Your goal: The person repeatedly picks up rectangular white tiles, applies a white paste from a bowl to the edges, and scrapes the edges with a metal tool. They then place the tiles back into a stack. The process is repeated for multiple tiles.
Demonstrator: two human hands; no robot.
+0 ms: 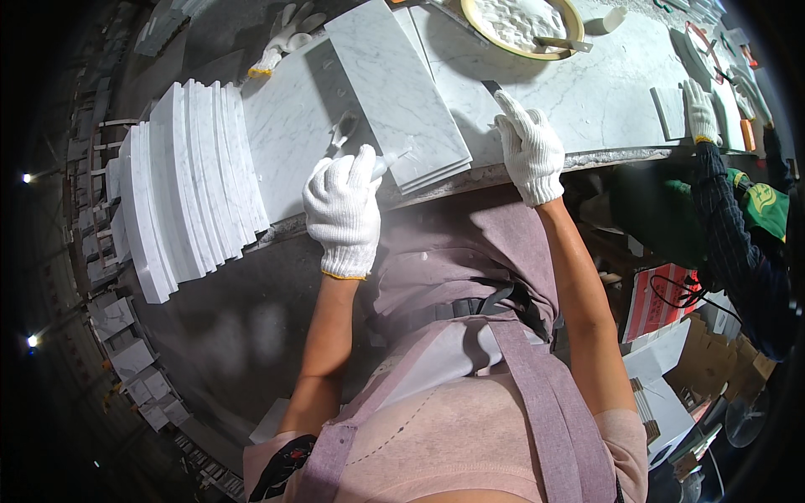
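My left hand (342, 205), in a white knitted glove, is closed around a small translucent squeeze bottle (386, 163). Its narrow tip points right, over the near end of a grey-veined white marble strip (390, 80). That strip lies on top of other slabs, with layered edges at its near end. To the right, my gloved right hand (532, 155) is over the table edge with its fingers bent together. A thin dark flat tool (491, 86) sticks out past those fingers; its handle is hidden, so I cannot tell its exact kind.
Marble strips (197, 180) stand stacked at the table's left edge. Spare white gloves (289, 40) lie at the back. A round basin (574, 21) of white paste has a spatula (563, 44) on its rim. At right, a co-worker's gloved hand (699, 113) rests by a slab.
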